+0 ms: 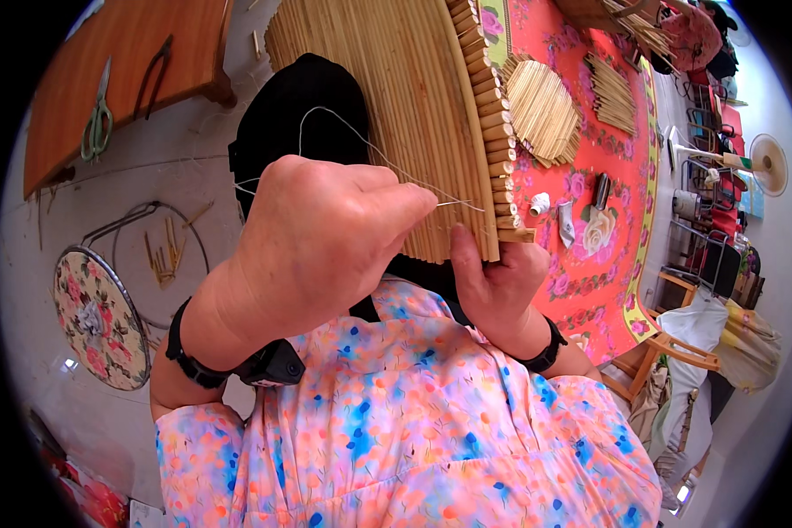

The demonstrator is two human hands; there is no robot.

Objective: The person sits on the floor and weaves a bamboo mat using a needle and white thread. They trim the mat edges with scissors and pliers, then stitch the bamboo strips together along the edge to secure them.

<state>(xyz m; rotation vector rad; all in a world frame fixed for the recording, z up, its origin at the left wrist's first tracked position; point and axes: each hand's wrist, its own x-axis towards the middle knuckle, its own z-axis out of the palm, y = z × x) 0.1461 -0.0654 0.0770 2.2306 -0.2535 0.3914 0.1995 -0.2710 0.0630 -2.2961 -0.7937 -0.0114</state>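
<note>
**A:** So what's the main thing looking like?
**B:** It's a panel (405,97) of pale tan sticks, laid tight side by side and running lengthwise. A bit glossy, with some darker streaks. A long rod (473,97) goes down its right side, and past that there's a stack of round cut ends (499,119) poking out.

**A:** Where's it sitting?
**B:** Right in front of the person, near edge just above the lap of a floral dress (370,422). Something black (304,97) is at its left, and a red floral cloth (581,308) spreads out on the right.

**A:** And the hands?
**B:** Left hand (326,233) is up over the panel, back of it facing us, wrist bent a bit, fingers pinched together on a thin needle (453,203) that points right, toward the rod. A pale thread (326,110) loops up behind that hand and comes down across the sticks to about where the needle is.

**A:** Right one?
**B:** Right hand (502,277) is low at the near right corner, thumb laid on top, the rest curled by the edge, so it looks clamped on the panel. Can't see the fingertips underneath, though. A short flat strip (517,235) sticks out just above the knuckles.
</note>
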